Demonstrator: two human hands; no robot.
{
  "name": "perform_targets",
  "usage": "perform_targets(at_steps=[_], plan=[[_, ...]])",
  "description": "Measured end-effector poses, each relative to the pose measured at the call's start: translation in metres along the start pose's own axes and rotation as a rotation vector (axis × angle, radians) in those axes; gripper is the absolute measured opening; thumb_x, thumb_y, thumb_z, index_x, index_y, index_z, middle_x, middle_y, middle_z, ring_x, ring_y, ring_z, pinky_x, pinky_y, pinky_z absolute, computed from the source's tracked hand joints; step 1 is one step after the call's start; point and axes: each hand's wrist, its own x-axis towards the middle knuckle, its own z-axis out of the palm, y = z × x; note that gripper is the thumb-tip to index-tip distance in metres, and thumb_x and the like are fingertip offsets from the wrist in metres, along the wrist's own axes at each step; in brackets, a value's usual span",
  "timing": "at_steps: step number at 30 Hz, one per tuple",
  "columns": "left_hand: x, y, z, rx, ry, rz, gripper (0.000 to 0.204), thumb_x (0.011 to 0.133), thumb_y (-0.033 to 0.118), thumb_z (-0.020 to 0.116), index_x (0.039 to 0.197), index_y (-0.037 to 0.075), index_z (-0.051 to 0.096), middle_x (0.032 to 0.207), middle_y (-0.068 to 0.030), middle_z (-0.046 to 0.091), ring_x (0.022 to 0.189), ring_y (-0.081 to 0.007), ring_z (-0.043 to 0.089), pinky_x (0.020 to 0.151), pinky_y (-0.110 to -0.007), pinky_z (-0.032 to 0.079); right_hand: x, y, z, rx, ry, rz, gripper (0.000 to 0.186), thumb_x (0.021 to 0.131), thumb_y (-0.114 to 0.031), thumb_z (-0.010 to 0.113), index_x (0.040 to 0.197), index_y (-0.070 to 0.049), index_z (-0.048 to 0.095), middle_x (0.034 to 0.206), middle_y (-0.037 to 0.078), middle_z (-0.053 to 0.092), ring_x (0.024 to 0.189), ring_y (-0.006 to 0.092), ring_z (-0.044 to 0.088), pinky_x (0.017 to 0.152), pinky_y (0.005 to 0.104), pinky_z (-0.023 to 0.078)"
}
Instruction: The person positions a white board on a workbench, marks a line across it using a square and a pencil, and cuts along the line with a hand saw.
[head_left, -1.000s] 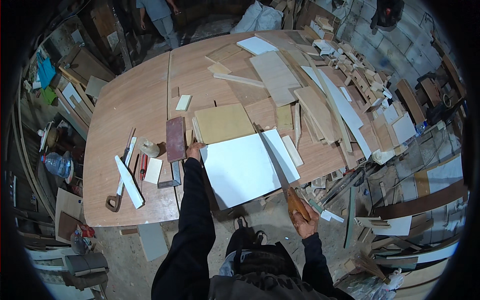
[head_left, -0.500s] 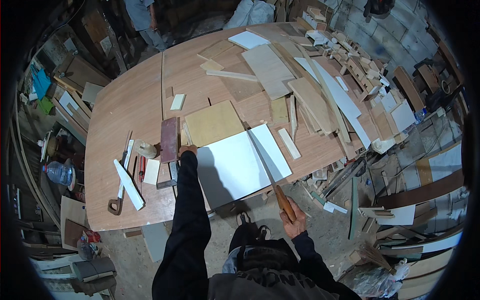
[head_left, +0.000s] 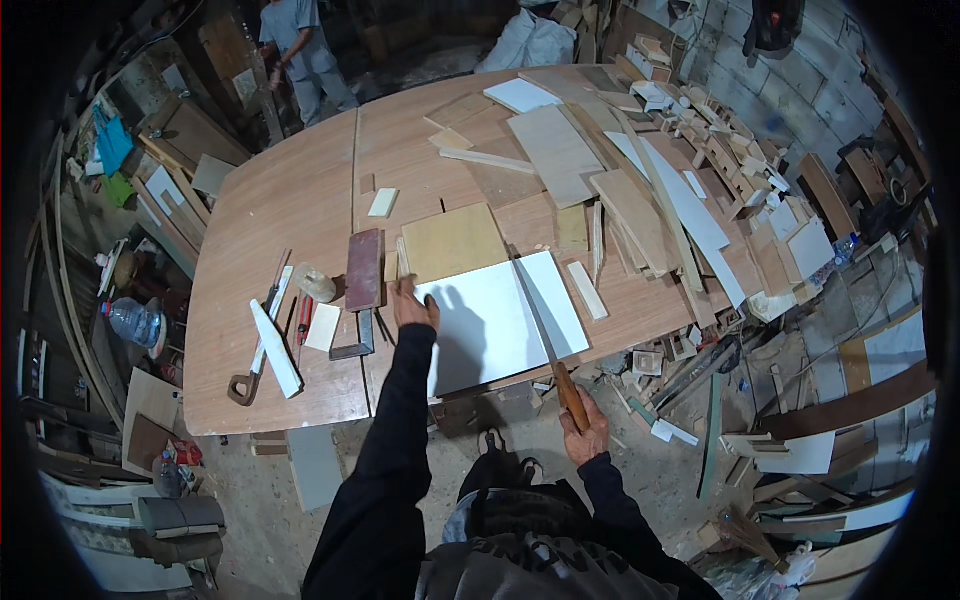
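Note:
My right hand [head_left: 585,432] is closed around the wooden handle of a handsaw [head_left: 567,394], at the near edge of the table. The saw's long blade slants away across the white board [head_left: 478,330], close to its right end. A dark shadow of my arm falls on the board's left part. At the board's left end rests my left hand [head_left: 412,305], its thumb apart from the fingers. Beside its fingertips stands a small wood strip [head_left: 402,258], and beyond the white board lies a yellowish board [head_left: 450,243]. A dark red block [head_left: 365,268] is just left of that hand.
Left on the table [head_left: 240,200] are a metal square [head_left: 352,350], a jar [head_left: 315,283], a red-handled tool [head_left: 304,318], a second saw [head_left: 243,386] and a white strip [head_left: 275,345]. Wood offcuts [head_left: 640,215] pile up at right. A person [head_left: 300,55] stands beyond the table.
The whole view has shifted, so the table sits farther right. My left hand shows more, with its thumb out. My right hand keeps its grip on the saw. The person beyond comes farther into view.

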Motion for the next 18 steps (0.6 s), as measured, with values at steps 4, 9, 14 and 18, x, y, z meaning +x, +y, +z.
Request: perform_targets(at_steps=[4, 9, 14, 18], plan=[[-0.035, 0.006, -0.053, -0.714, -0.146, -0.422, 0.019, 0.086, 0.015, 0.067, 0.075, 0.000, 0.064, 0.056, -0.0016, 0.055, 0.046, -0.0087, 0.050, 0.042, -0.027, 0.038, 0.001, -0.006, 0.009, 0.086, -0.054, -0.070, 0.055, 0.078, -0.005, 0.062, 0.131, -0.007, 0.046, 0.112, 0.019, 0.061, 0.099, 0.0344, 0.061, 0.088, 0.0370, 0.048], [-0.021, 0.026, -0.107, -0.647, -0.070, -0.678, 0.035, 0.085, 0.028, 0.068, 0.065, -0.001, 0.061, 0.054, -0.0039, 0.057, 0.054, -0.0105, 0.050, 0.057, -0.029, 0.042, 0.006, 0.005, 0.007, 0.031, -0.061, -0.069, 0.053, 0.079, -0.009, 0.062, 0.130, -0.007, 0.048, 0.112, 0.019, 0.061, 0.099, 0.0344, 0.061, 0.088, 0.0373, 0.048], [0.013, -0.002, -0.189, -0.959, 0.298, -0.577, 0.043, 0.092, 0.045, 0.050, 0.093, 0.002, 0.060, 0.073, -0.0094, 0.061, 0.063, -0.0207, 0.059, 0.060, -0.034, 0.048, 0.012, 0.015, -0.002, 0.105, -0.085, 0.018, 0.049, 0.079, -0.013, 0.061, 0.127, -0.009, 0.052, 0.108, 0.019, 0.063, 0.098, 0.0341, 0.061, 0.089, 0.0380, 0.048], [-0.035, -0.011, -0.177, -1.161, -0.454, -0.995, 0.063, 0.095, 0.059, 0.029, 0.074, 0.006, 0.057, 0.058, -0.0040, 0.050, 0.050, -0.0166, 0.050, 0.043, -0.030, 0.037, 0.018, 0.019, 0.014, 0.152, -0.071, -0.020, 0.048, 0.077, -0.013, 0.063, 0.124, -0.009, 0.055, 0.108, 0.019, 0.063, 0.099, 0.0343, 0.061, 0.090, 0.0385, 0.047]])
